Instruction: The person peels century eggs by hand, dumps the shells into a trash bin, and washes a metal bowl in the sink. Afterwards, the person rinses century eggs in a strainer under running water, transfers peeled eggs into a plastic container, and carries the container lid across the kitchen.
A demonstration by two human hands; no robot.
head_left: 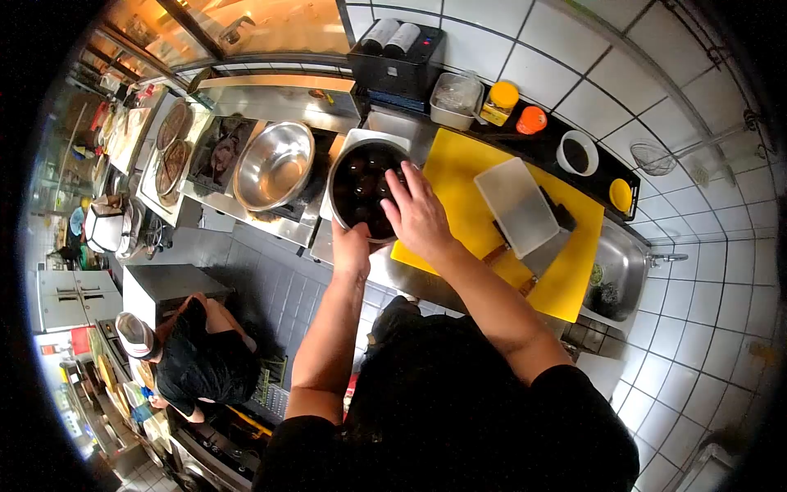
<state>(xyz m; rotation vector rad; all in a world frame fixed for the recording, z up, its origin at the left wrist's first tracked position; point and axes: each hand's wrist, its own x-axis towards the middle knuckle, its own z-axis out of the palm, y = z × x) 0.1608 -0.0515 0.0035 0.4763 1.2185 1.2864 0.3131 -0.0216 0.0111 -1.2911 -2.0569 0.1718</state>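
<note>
A round metal pot [335, 182] stands at the counter's edge, tilted slightly toward me. Inside it sit several dark, shiny, round things [357, 166] in what looks like dark liquid. My left hand [351, 248] grips the near rim of the pot, thumb up along it. Over the pot's right side, my right hand [420, 215] is held with its fingers apart, the fingertips over the dark round things; whether they touch them I cannot tell. To the right lies a yellow cutting board [443, 176] bearing a translucent white plastic tray [518, 207] and a cleaver [545, 256].
A large steel bowl [275, 164] stands left of the pot. Behind the board are a clear plastic tub [456, 102], yellow-lidded jar [500, 102], orange-lidded container [532, 120] and white cup [577, 153]. A sink [627, 271] is at right. Another person [205, 353] bends low at left.
</note>
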